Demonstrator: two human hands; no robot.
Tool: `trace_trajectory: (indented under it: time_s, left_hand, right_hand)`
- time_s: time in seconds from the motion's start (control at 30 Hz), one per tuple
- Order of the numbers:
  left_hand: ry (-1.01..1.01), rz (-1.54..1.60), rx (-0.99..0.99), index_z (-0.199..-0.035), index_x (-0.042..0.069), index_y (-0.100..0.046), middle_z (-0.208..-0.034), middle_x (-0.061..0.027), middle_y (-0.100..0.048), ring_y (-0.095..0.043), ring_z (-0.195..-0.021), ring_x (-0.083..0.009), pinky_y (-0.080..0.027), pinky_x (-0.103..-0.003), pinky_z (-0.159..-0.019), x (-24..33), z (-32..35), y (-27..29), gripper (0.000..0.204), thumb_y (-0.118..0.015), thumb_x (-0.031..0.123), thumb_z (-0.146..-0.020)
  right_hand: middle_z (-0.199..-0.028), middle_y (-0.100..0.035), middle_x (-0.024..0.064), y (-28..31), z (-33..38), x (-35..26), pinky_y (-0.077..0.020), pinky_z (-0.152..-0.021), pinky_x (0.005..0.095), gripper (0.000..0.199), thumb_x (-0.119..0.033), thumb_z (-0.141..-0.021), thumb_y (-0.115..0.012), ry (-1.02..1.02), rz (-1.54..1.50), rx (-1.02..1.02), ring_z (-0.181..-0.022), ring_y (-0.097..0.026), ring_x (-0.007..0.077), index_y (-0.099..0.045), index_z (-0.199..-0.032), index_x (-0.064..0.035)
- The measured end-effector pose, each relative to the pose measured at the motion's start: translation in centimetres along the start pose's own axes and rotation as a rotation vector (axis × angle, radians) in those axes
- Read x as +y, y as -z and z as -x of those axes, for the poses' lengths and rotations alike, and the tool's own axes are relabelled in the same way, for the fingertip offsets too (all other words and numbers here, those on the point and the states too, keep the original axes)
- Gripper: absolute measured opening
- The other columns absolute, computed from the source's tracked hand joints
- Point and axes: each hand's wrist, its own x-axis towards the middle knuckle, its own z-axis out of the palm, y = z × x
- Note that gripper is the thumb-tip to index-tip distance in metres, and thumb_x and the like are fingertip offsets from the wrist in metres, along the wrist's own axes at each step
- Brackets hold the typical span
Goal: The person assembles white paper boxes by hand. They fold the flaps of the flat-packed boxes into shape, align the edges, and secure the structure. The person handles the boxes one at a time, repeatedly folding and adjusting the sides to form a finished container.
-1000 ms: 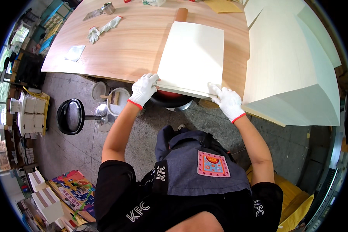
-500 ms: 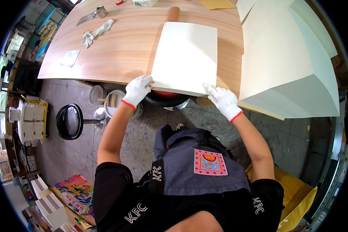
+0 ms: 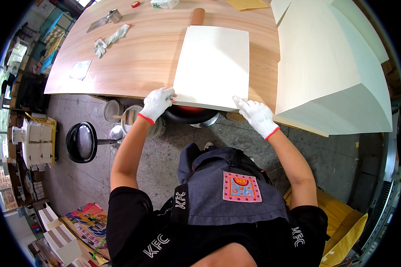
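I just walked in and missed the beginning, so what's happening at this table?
A person is handling a flat white rectangular stack of what look like paper sheets on a light wood-grain table. The white-gloved left hand is at its near left corner, the white-gloved right hand at its near right. A brown cylinder shows beyond its far edge; a much taller white stack stands to the right.
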Motion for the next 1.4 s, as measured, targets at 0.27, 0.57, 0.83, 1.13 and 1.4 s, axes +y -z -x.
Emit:
trace_trajectory:
  time_s: [0.27,0.57,0.83,1.13,1.4]
  left_hand:
    - [-0.01,-0.048,0.057,-0.099,0.01,-0.067,-0.103,-0.0106,-0.07,-0.067,-0.097,-0.0351,-0.052,-0.046,-0.08,0.2,0.5,-0.7,0.015,-0.071,0.018,-0.087]
    - [-0.294,-0.406,0.12,-0.092,0.014,-0.064,-0.092,-0.0156,-0.068,-0.068,-0.09,-0.0362,-0.053,-0.05,-0.072,-0.4,-0.1,-1.9,0.007,-0.062,0.016,-0.086]
    - [-0.264,-0.508,-0.203,-0.118,0.016,-0.071,-0.119,-0.0104,-0.072,-0.068,-0.11,-0.0342,-0.05,-0.052,-0.092,12.1,-6.9,11.7,0.033,-0.071,0.029,-0.088]
    - [-1.015,0.009,0.403,-0.118,0.009,-0.071,-0.117,-0.0106,-0.071,-0.069,-0.107,-0.0262,-0.054,-0.036,-0.093,45.5,-5.8,18.9,0.028,-0.072,0.015,-0.09]
    - [-1.05,-0.278,0.183,-0.123,0.009,-0.069,-0.122,-0.0157,-0.068,-0.065,-0.111,-0.0344,-0.05,-0.041,-0.096,63.0,-10.1,12.1,0.034,-0.062,0.012,-0.09]
  right_hand:
    - [-0.089,-0.065,0.0058,-0.6,0.1,0.2,-0.0556,-0.068,0.0382,0.057,-0.028,-0.095,-0.065,0.032,-0.026,0.084,-0.076,-0.067,0.0232,-0.048,-0.149,-0.0279]
    - [-0.088,-0.068,0.0072,-0.8,0.9,-1.1,-0.0529,-0.061,0.039,0.046,-0.026,-0.093,-0.062,-0.037,-0.016,0.078,-0.074,-0.069,0.0243,-0.057,-0.139,-0.022]
    - [-0.089,-0.068,0.0108,9.6,6.1,1.5,-0.0553,-0.068,0.0424,0.058,-0.045,-0.096,-0.061,-0.023,-0.218,0.279,-0.08,-0.069,0.03,-0.048,-0.147,-0.0219]
    - [-0.104,-0.073,0.0151,31.7,23.8,16.8,-0.0552,-0.087,0.0332,0.031,-0.015,-0.094,-0.067,-0.443,-0.252,1.253,-0.098,-0.072,0.0234,-0.068,-0.123,-0.0031]
    - [-0.094,-0.071,0.0189,37.5,26.7,25.3,-0.0521,-0.081,0.0441,0.061,-0.066,-0.093,-0.048,-0.965,-0.043,0.539,-0.095,-0.068,0.0375,-0.07,-0.1,-0.0092]
